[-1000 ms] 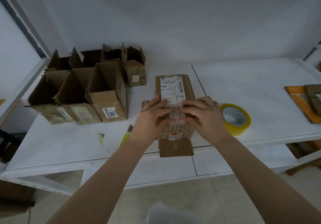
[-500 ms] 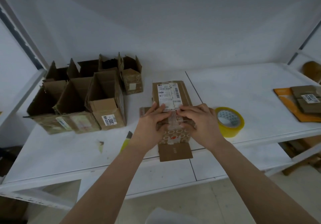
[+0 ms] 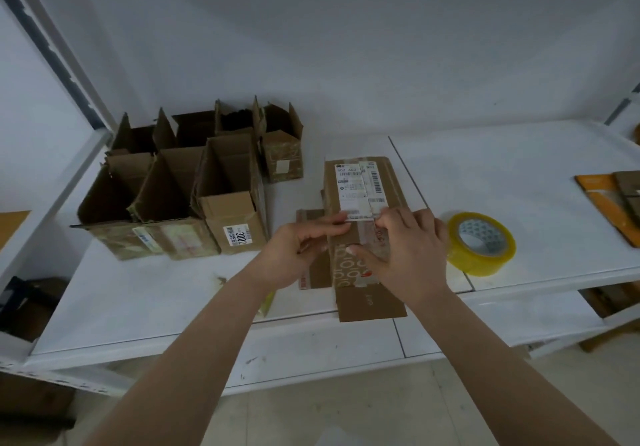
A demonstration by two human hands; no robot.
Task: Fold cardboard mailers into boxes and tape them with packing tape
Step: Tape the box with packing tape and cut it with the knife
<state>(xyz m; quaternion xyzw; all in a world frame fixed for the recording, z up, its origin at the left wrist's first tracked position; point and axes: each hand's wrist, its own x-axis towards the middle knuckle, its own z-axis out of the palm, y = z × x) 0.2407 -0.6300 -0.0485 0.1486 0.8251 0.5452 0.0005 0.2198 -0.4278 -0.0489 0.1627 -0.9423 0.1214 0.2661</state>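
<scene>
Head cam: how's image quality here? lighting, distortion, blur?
Head view: dim, flat lighting, no glare; wide-angle bend curves the shelf edge and left frame; left hand and right hand slightly soft on the mailer; label print mostly unreadable; tape roll sharp enough.
</scene>
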